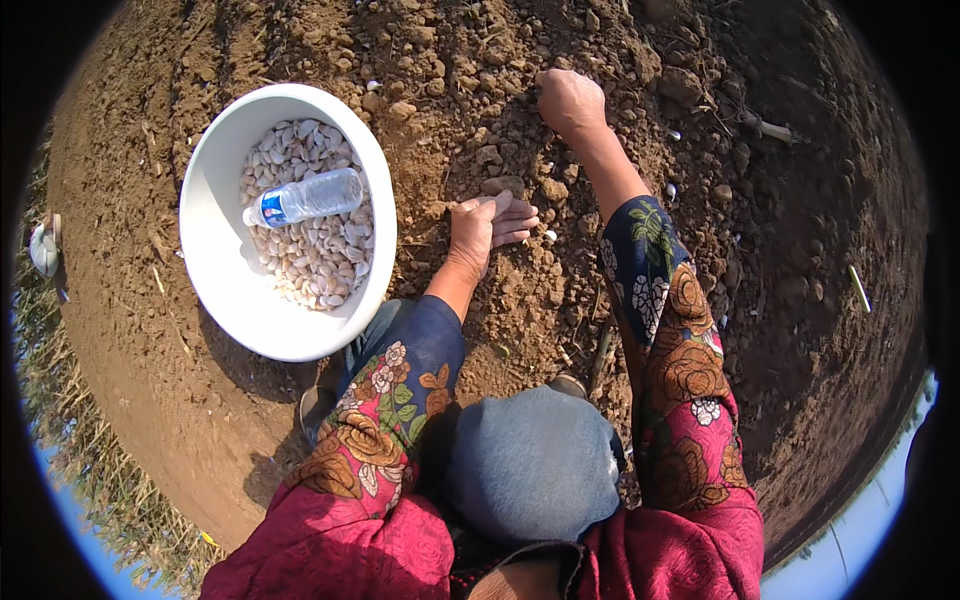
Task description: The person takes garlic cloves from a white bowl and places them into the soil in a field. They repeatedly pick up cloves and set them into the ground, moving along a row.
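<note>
My left hand is held just above the loose soil, fingers stretched out and palm turned partly away; nothing shows in it. A white garlic clove lies right beside its fingertips. Farther out, my right hand is bent down against the soil with its fingers curled under, so whatever they may hold is hidden. To the left of my hands stands a white plastic tub, tilted, with many garlic cloves in it. A clear plastic bottle with a blue label rests on these cloves.
More cloves lie scattered on the soil right of my right forearm. Clods and a dry stalk are at the upper right. A pale stick lies far right. Dry grass borders the ground at left. My denim-covered knee is below my hands.
</note>
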The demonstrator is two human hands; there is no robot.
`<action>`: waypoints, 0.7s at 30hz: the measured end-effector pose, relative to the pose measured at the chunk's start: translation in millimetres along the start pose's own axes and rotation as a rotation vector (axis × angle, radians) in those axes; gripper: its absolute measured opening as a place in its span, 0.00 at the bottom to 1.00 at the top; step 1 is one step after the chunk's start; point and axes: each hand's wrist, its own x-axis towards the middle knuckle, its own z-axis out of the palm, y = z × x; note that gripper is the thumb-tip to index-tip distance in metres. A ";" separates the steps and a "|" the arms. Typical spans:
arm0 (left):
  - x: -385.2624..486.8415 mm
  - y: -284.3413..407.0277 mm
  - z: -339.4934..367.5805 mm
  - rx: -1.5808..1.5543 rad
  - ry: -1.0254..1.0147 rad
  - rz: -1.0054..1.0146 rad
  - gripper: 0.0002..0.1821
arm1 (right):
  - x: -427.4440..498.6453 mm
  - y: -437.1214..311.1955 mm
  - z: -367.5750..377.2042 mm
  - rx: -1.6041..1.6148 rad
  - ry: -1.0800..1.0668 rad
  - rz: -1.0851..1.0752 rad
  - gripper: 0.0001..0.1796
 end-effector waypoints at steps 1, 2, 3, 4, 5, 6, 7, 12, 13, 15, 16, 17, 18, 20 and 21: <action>-0.2 -0.6 -0.5 -0.008 -0.026 0.013 0.18 | 1.6 -2.4 0.0 -0.036 0.018 0.015 0.10; -0.2 -0.6 -0.5 0.012 -0.022 0.020 0.17 | 0.9 -7.2 1.4 -0.020 0.067 -0.008 0.09; 0.2 0.7 -0.8 0.029 0.003 0.000 0.18 | 3.4 -12.3 1.9 -0.068 0.024 -0.003 0.10; -0.9 0.3 0.1 0.039 -0.004 -0.014 0.18 | 3.8 -16.4 2.9 -0.100 0.035 0.004 0.10; 0.3 1.0 1.8 0.056 0.001 -0.029 0.19 | 5.5 -20.0 3.4 -0.126 0.023 0.026 0.10; -0.1 1.7 3.7 0.101 0.023 -0.022 0.19 | 5.8 -20.4 2.3 -0.110 -0.004 0.028 0.10; -0.9 2.1 5.2 0.094 0.024 -0.006 0.19 | 5.0 -19.7 1.1 -0.088 -0.035 0.071 0.10; 3.5 -2.5 2.4 0.066 0.016 0.041 0.19 | -58.5 27.7 11.2 -0.232 0.560 0.101 0.11; 4.8 -4.3 -0.1 0.084 0.002 0.048 0.19 | -79.1 37.7 17.6 -0.246 0.426 0.165 0.16; 9.5 -5.7 -4.2 0.086 -0.012 0.043 0.20 | -124.5 52.4 30.7 -0.170 0.475 0.073 0.23; 11.0 -5.8 -5.8 0.081 -0.019 0.036 0.20 | -147.9 50.7 38.1 -0.130 0.495 0.074 0.28; 12.1 -5.0 -6.4 0.076 -0.026 0.020 0.20 | -168.9 49.0 43.1 -0.081 0.477 0.118 0.30; 12.2 -3.1 -6.4 0.090 -0.030 0.024 0.20 | -191.3 46.3 47.0 -0.044 0.469 0.179 0.31; 11.0 -2.0 0.4 0.158 -0.012 0.047 0.19 | -238.8 46.5 49.2 -0.007 0.428 0.255 0.33; 8.1 -3.5 6.6 0.216 0.036 0.069 0.19 | -262.9 44.9 49.2 -0.009 0.393 0.255 0.32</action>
